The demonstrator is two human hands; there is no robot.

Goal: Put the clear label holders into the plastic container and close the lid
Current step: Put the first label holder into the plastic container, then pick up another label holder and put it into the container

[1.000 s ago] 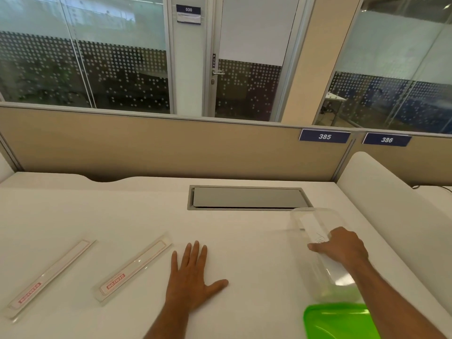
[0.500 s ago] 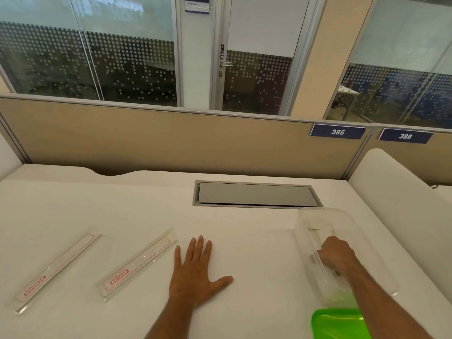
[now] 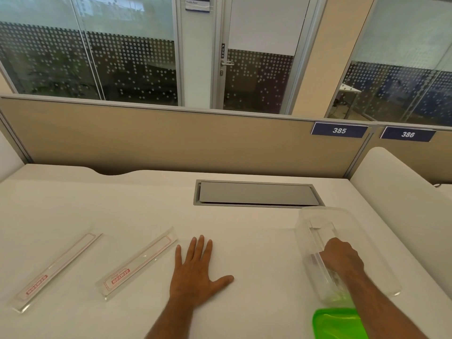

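Note:
A long clear plastic container (image 3: 301, 228) lies open on the right of the white desk, and its green lid (image 3: 335, 324) rests at its near end. My right hand (image 3: 342, 258) reaches down inside it, fingers curled on a clear label holder (image 3: 322, 231) that lies along the container's bottom. Two more clear label holders with red print lie on the desk to the left, one at the far left (image 3: 56, 270) and one nearer the middle (image 3: 139, 263). My left hand (image 3: 195, 272) rests flat on the desk, fingers spread, just right of the middle holder.
A grey cable hatch (image 3: 256, 193) is set into the desk behind the container. A tan partition (image 3: 171, 140) closes the back edge. A white rounded divider (image 3: 401, 187) borders the desk close to the container's right side.
My right hand has gone from the container's rim down into it with the label holder. My left hand has stayed flat on the desk.

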